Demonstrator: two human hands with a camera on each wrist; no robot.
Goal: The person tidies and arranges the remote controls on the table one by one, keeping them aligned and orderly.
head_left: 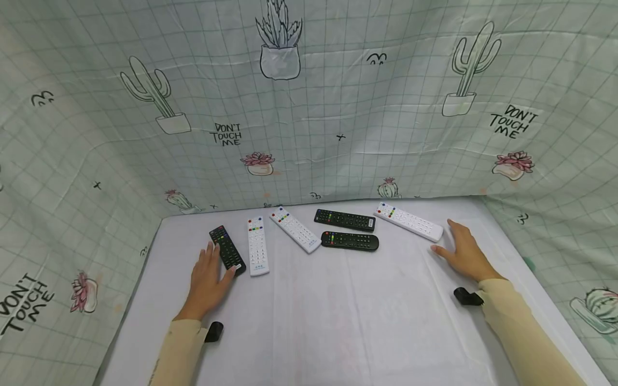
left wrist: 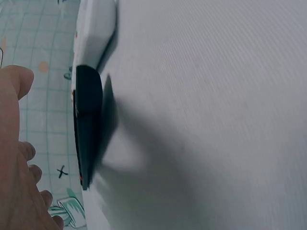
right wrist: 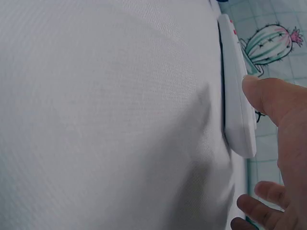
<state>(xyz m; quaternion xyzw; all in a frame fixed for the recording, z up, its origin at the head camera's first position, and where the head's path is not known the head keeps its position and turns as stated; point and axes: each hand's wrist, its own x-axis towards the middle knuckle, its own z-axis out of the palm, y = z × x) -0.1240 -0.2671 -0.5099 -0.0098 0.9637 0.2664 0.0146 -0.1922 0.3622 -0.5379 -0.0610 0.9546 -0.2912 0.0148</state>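
Observation:
My left hand (head_left: 207,283) is beside the leftmost black remote control (head_left: 225,245), its thumb and fingertips overlapping that remote's edge in the head view. In the left wrist view, the fingers are spread and loosely bent, with a gap between them and the black remote (left wrist: 88,127). On the far side, my right hand (head_left: 463,253) hovers off the lower end of a white remote control (head_left: 410,222), thumb and fingers apart. The right wrist view has the thumb in front of the white remote (right wrist: 235,105). Neither hand holds anything.
Between the hands lie an upright white remote (head_left: 258,247), a slanted white remote (head_left: 295,229), and two black remotes, one farther back (head_left: 344,219) and one nearer (head_left: 350,241). A white cloth (head_left: 318,321) covers the table. Cactus-print fabric (head_left: 314,107) stands around its back and sides.

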